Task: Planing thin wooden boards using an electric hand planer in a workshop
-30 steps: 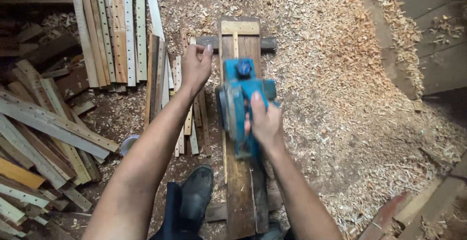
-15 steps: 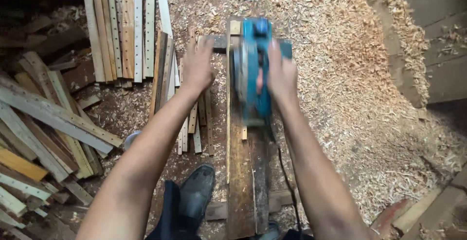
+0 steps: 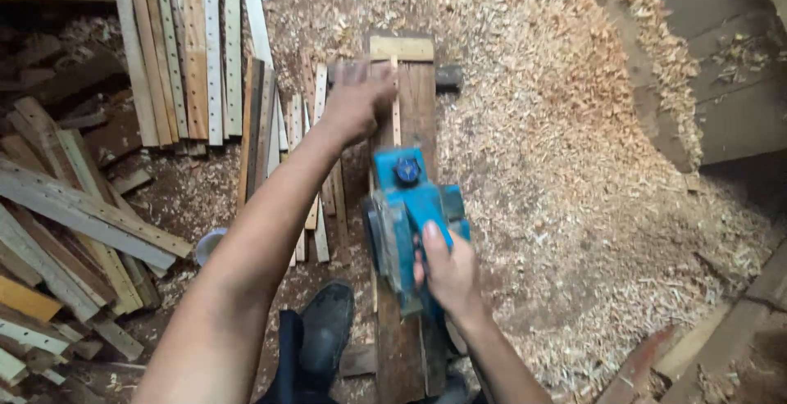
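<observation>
The right hand (image 3: 447, 273) grips the rear handle of a blue planer (image 3: 410, 224), fingers wrapped around it. The planer sits on a thin strip (image 3: 394, 101) that lies lengthwise along a narrow plank (image 3: 418, 109), roughly at the plank's middle, its front knob pointing away from the person.

The left hand (image 3: 357, 101) lies ahead of the planer at the far part of the plank, palm down, fingers closed loosely over the strip and the plank's left edge, pressing there. It is well apart from the planer.

A crossbar (image 3: 447, 76) passes under the plank's far end. Shavings (image 3: 557, 150) cover the floor to the right in a thick layer. Pale slats (image 3: 176, 52) lie side by side at upper left; a loose heap of offcuts (image 3: 65, 224) lies at far left. More short slats (image 3: 316, 207) rest just beside the plank's left edge. A dark shoe (image 3: 328, 330) stands beside the plank's near end.
</observation>
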